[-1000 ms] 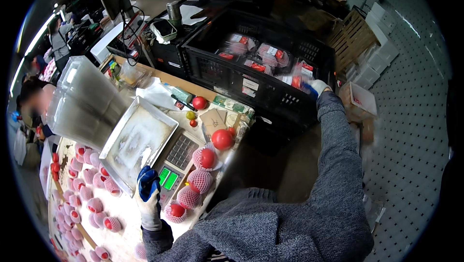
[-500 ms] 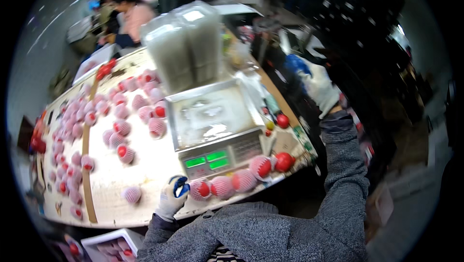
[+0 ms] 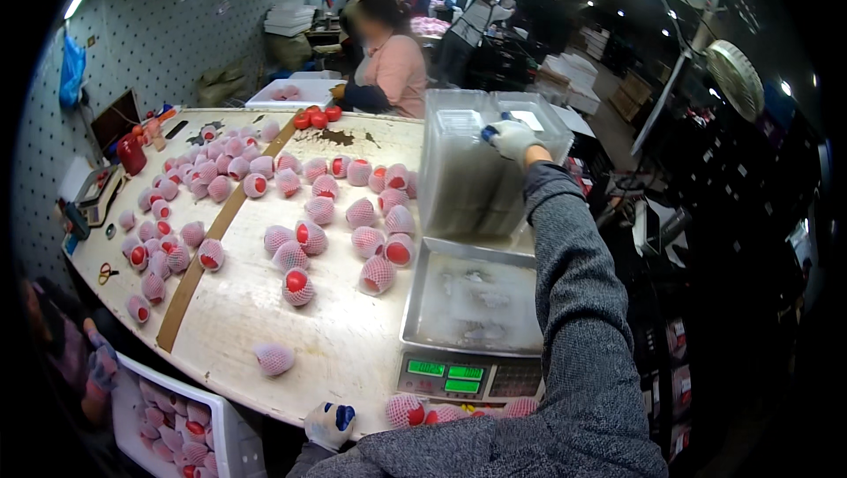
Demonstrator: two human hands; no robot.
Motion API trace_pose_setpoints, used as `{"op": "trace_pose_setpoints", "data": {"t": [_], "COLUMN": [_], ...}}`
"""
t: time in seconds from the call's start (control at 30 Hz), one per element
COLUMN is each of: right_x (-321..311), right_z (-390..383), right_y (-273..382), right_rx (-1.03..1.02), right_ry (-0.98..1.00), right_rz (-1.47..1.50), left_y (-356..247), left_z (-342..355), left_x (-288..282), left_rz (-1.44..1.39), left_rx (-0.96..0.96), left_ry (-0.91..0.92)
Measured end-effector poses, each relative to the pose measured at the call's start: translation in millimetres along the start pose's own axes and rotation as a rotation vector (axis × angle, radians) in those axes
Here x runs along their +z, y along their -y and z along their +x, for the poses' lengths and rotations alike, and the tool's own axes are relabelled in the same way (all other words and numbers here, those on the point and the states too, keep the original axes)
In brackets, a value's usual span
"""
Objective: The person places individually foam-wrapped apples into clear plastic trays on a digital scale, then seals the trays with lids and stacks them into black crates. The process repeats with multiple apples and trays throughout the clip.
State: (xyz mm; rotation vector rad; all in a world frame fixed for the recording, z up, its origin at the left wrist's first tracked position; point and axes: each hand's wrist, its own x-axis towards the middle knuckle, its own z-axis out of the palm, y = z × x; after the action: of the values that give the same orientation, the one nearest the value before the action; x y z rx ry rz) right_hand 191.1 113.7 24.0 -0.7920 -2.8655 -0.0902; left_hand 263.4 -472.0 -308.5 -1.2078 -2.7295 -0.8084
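Clear plastic containers (image 3: 463, 180) are stacked tall behind the scale (image 3: 472, 302), topped by the gloved right hand (image 3: 512, 140); whether anything's pinched can't be told. Left hand (image 3: 329, 425) is kinda curled, grip can't be made out, parked by net-wrapped fruit (image 3: 405, 410) at the table (image 3: 344, 359) edge.

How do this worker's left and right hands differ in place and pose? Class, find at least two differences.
The right hand is up at the top of the stacked clear containers, while the left hand is down by the near edge of the table.
The right hand is stretched far out; the left hand is held close in.
Both are gloved in white, with blue showing at the fingers.
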Motion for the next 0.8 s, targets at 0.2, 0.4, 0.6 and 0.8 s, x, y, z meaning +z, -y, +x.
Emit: {"op": "trace_pose_setpoints", "data": {"t": [0.2, 0.4, 0.6, 0.8], "right_x": [24.5, 38.8, -35.0, 1.6], "right_z": [10.0, 16.0, -87.2, -258.5], "right_y": [-20.4, -27.7, 39.1, 96.1], "right_rx": [0.089, 0.051, -0.466, -0.438], "right_ry": [-0.027, -0.746, -0.786, -0.619], "right_rz": [0.52, 1.114, 1.036, 0.205], "left_y": [12.0, 18.5, -5.3, -8.8], "left_z": [-7.9, -13.5, -7.0, 7.1], "left_x": [5.0, 14.6, -11.2, -11.6], "left_rz": [0.012, 0.067, -0.028, -0.067], "left_rx": [0.091, 0.093, -0.039, 0.025], "left_ry": [0.034, -0.01, -0.031, -0.012]}}
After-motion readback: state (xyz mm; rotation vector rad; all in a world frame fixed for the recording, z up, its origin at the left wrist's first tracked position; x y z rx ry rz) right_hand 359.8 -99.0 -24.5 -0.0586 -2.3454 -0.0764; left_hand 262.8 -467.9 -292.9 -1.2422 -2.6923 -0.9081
